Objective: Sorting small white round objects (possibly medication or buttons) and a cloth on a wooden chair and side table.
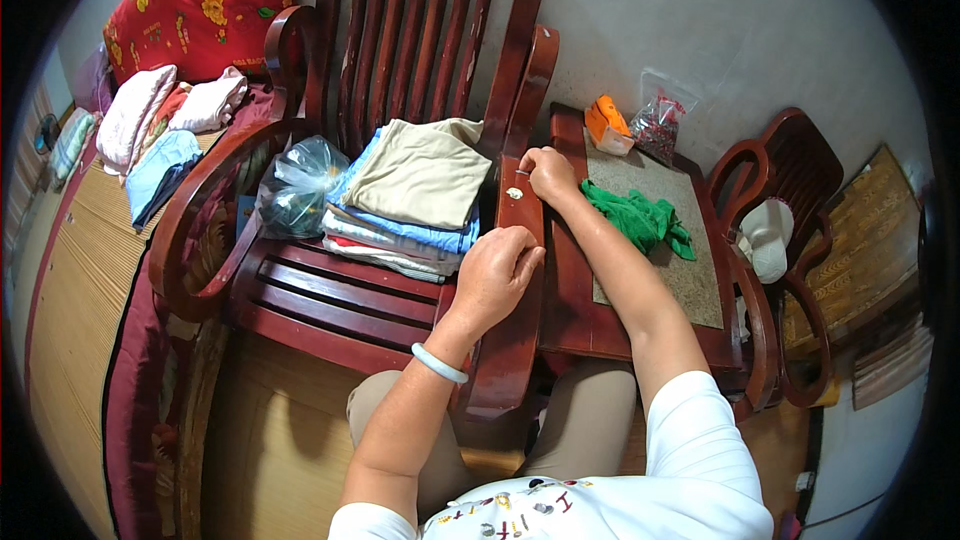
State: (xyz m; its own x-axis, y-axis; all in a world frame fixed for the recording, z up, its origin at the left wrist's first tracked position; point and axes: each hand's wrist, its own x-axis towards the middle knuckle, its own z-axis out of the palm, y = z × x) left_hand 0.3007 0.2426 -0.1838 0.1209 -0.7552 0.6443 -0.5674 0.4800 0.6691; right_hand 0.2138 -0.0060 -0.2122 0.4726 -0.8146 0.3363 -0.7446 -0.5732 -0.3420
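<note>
My right hand [551,172] rests over the far part of the wooden armrest [510,337], its fingers bent down. A tiny greyish thing shows at its fingertips; whether the fingers grip it cannot be made out. Close by on the armrest lies a small pale object [514,193]. My left hand [499,270] is curled loosely above the same armrest, with a pale bangle on its wrist; its palm is hidden. To its left, folded clothes [420,172] are stacked on the chair seat, beige on top. A crumpled green cloth [641,217] lies beyond my right forearm.
A tied clear plastic bag [300,187] sits left of the stack. On the side table [705,292] stand an orange packet [607,124] and a zip bag of small items [660,127]. Folded laundry [161,157] lies on the matted bed at left. A second chair [802,157] holds a white cap [769,240].
</note>
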